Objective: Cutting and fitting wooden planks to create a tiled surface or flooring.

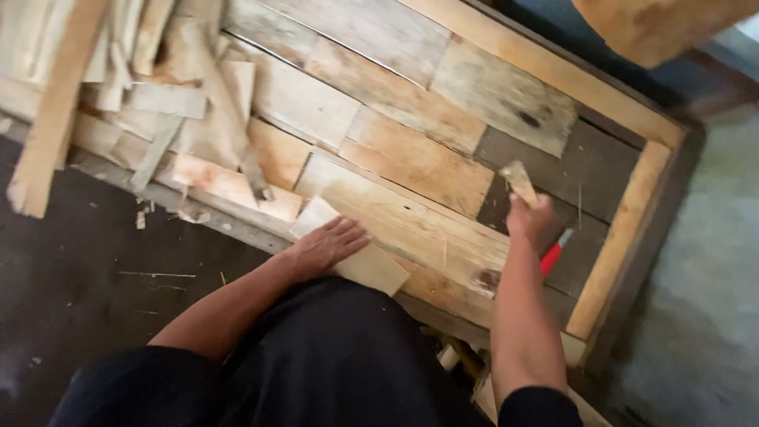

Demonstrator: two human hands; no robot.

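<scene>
Hands (328, 245) on wooden panel (411, 158)

Dark, dusty floor (95, 269) w/ pale wood splinters (158, 275) scattered near left; a grey concrete strip (696, 300) shows at right. Lying on it, centre to far right: a big rectangular panel of mixed pale and dark reclaimed planks (395, 142) inside a light wooden border frame (617, 237). On the panel: a heap of pale offcut strips and slats (174, 103) at far left, a short pale flat board (371, 265) at its near edge, and a red-handled tool (556, 251) on the dark planks at right, mostly hidden.
</scene>
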